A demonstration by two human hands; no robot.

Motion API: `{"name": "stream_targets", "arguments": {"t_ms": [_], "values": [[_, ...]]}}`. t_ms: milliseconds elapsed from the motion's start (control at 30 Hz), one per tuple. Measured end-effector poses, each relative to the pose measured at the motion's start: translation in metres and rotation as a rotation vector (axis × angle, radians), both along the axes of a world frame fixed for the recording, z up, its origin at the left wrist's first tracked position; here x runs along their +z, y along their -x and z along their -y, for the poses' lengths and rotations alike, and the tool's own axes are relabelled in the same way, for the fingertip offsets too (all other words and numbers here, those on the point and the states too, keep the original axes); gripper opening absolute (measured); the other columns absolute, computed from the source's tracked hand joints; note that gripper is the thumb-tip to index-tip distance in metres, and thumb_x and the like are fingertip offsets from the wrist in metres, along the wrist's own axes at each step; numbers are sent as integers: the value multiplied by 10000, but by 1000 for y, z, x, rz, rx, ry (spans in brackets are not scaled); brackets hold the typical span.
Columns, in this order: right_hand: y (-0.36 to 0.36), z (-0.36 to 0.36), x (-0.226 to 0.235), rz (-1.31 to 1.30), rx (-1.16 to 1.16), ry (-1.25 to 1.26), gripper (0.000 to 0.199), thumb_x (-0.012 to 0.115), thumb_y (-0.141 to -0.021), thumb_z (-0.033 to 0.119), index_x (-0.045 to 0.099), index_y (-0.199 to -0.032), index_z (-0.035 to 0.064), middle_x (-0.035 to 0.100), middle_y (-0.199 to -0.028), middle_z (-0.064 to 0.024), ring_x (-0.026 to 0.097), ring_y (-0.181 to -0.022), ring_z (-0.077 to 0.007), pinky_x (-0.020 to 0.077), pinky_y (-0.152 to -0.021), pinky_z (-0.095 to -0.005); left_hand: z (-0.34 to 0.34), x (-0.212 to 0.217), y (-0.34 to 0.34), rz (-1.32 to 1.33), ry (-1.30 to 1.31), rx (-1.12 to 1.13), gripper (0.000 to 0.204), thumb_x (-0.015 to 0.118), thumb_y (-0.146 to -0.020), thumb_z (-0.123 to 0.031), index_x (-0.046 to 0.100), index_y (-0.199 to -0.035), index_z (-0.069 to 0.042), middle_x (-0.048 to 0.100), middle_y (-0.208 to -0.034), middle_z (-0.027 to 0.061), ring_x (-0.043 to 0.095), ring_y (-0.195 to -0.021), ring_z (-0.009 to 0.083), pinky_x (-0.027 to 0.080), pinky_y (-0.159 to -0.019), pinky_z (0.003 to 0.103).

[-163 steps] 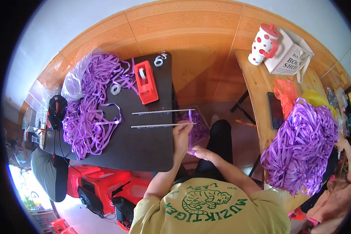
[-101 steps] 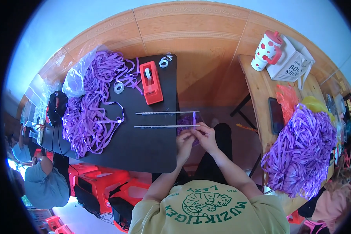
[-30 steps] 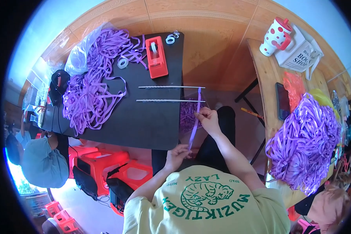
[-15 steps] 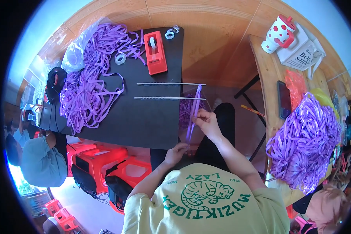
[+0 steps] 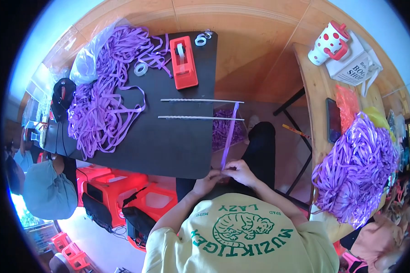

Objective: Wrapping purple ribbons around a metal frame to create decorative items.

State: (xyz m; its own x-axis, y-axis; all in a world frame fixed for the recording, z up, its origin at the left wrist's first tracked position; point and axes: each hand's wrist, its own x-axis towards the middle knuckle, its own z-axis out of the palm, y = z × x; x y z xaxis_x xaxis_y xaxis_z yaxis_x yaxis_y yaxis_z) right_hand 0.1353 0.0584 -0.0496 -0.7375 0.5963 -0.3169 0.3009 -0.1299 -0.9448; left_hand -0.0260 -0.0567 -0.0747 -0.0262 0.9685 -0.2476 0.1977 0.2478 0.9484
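Two thin twisted metal rods, a far one (image 5: 191, 100) and a near one (image 5: 191, 118), lie parallel on the black table with their right ends jutting past its edge. From these ends a purple ribbon (image 5: 230, 139) stretches straight down toward me. My left hand (image 5: 207, 182) and my right hand (image 5: 241, 173) meet at its lower end, close to my body. The fingers of both are pinched together there. What exactly lies between the fingertips is too small to see clearly.
A large tangle of purple ribbon (image 5: 100, 100) covers the left of the black table (image 5: 173, 150). Behind the rods stand a red tape dispenser (image 5: 184, 75) and a tape roll (image 5: 140, 69). Below the rod ends is a bin of ribbon (image 5: 223, 129). More ribbon (image 5: 355, 168) fills the right wooden table.
My right hand has slid down along the ribbon to join my left hand. The ribbon's strands, spread apart before, now lie together in one narrow band.
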Motion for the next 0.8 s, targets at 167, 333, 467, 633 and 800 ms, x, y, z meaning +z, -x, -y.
{"name": "stream_targets", "arguments": {"t_ms": [167,333,467,633,800], "values": [[15,-11,14,-214,-124,-144,132,713,-769,73,678,-838,-34,620,-795,-70,598,-748,-146,467,-676,-276,1,8,-1,5,-15,3,157,599,-871,-141,664,-977,-45,659,-890,73,622,-829,136,473,-754,267],[23,-50,46,-224,-223,-28,115,709,-768,54,680,-833,-37,616,-866,-73,586,-806,-145,455,-740,-262,-3,17,1,56,45,-89,177,595,-883,-150,660,-991,-27,660,-891,62,611,-826,127,469,-760,255],[40,-78,75,-457,-324,-57,66,686,-778,9,687,-829,-33,605,-809,-50,560,-768,-120,423,-673,-245,-2,13,1,173,34,-94,179,599,-883,-131,659,-1014,-26,661,-892,55,605,-810,110,469,-748,243],[48,-97,86,-523,-429,-125,50,657,-795,-33,685,-835,-24,598,-777,-25,536,-707,-74,392,-624,-207,-2,11,1,189,40,-121,173,584,-895,-120,656,-1014,-17,655,-914,53,611,-835,116,483,-774,248],[58,-94,85,-575,-569,-122,52,655,-791,-55,680,-825,-26,582,-742,-19,524,-673,-66,397,-617,-199,-6,16,3,223,80,-138,176,571,-902,-112,652,-1014,-3,660,-908,58,608,-829,113,481,-773,251]]}}
